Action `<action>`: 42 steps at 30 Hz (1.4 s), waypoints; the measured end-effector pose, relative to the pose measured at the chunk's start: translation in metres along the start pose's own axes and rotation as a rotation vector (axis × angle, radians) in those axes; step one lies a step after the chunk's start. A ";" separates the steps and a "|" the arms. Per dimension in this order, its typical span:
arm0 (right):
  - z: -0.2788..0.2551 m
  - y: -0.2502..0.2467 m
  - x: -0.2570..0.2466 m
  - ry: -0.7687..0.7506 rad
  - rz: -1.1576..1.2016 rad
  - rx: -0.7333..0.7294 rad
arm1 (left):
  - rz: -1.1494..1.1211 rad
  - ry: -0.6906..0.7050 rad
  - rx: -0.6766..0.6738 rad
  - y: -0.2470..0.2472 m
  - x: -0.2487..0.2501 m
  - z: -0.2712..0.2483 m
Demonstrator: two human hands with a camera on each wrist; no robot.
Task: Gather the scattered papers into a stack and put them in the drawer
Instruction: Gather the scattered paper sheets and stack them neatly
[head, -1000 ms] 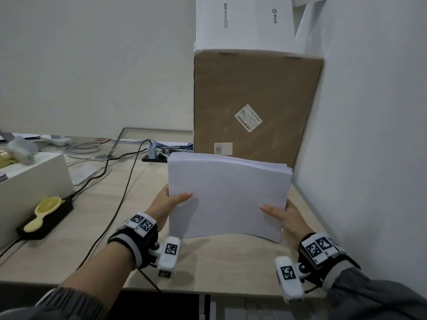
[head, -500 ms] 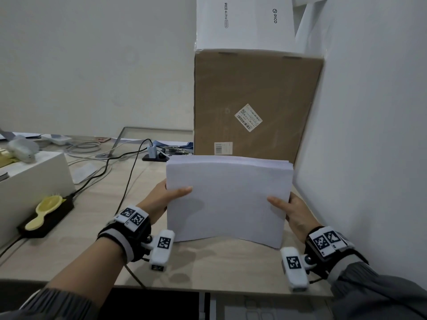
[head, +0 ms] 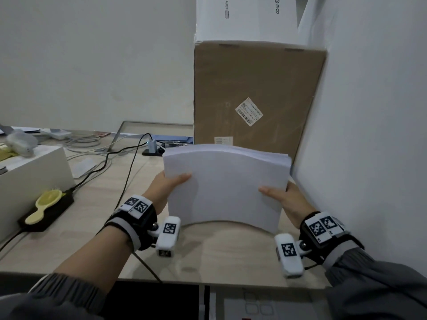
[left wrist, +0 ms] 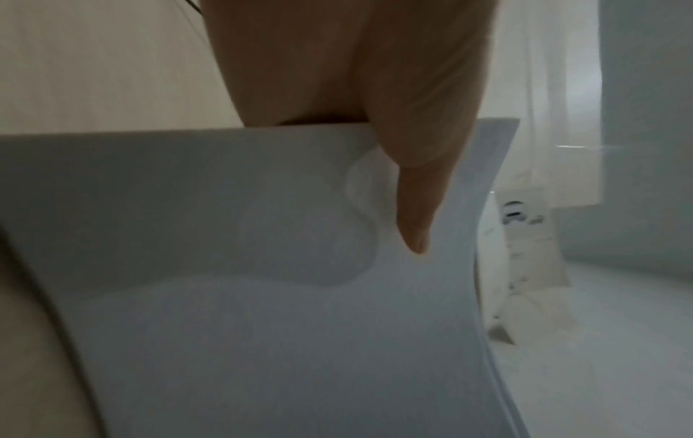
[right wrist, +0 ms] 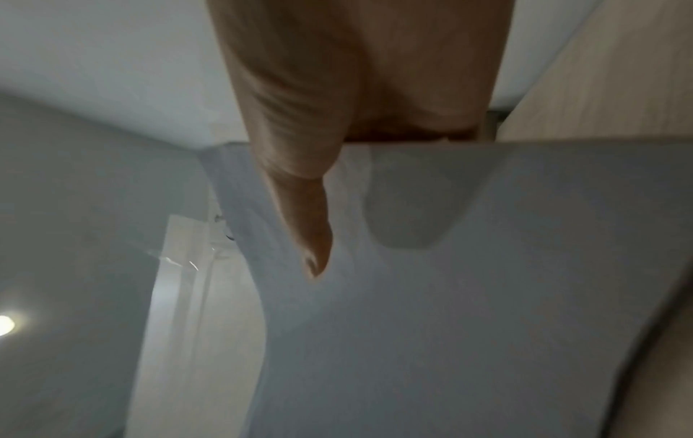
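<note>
A thick stack of white papers (head: 226,185) stands nearly upright on its lower edge above the wooden desk (head: 215,252), bowed slightly in the middle. My left hand (head: 172,184) grips its left edge, thumb on the near face. My right hand (head: 280,196) grips the right edge the same way. In the left wrist view the thumb (left wrist: 416,207) presses the paper stack (left wrist: 262,296); in the right wrist view the thumb (right wrist: 307,225) lies on the paper stack (right wrist: 450,296). The fingers behind the stack are hidden. No drawer shows clearly.
A tall cardboard box (head: 256,100) with a white box (head: 245,17) on top stands right behind the papers. A white wall (head: 369,135) is close on the right. Cables (head: 124,172), a yellow brush (head: 45,205) on a black block and a white box (head: 30,179) lie at the left.
Both hands have shifted up along the stack's side edges and the stack has moved slightly away from me; its edges look more even now.
</note>
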State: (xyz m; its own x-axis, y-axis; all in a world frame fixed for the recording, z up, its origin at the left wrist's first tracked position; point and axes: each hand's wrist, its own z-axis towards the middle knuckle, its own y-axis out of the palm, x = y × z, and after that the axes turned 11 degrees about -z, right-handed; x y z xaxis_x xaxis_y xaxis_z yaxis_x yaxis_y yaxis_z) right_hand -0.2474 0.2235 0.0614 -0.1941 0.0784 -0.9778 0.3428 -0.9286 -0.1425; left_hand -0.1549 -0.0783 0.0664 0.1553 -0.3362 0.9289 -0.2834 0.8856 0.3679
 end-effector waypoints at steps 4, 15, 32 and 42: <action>-0.005 -0.006 0.025 0.144 0.001 -0.111 | 0.106 -0.102 0.024 -0.010 -0.033 -0.002; -0.009 0.017 0.009 0.207 -0.126 0.138 | 0.142 -0.069 0.267 -0.010 -0.031 0.024; -0.024 0.073 -0.011 0.217 0.556 0.040 | -0.452 -0.104 -0.033 0.067 -0.018 -0.013; -0.028 0.011 -0.012 0.234 0.085 -0.387 | -0.026 -0.178 -0.212 0.005 0.006 -0.037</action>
State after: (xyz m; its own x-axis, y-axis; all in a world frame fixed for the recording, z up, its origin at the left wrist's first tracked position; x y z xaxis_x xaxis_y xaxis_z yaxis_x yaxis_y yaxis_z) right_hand -0.2153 0.2227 0.0676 0.0472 0.1286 -0.9906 0.6755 -0.7347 -0.0632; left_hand -0.1208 -0.0639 0.0721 -0.0137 -0.3943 0.9189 -0.0741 0.9168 0.3923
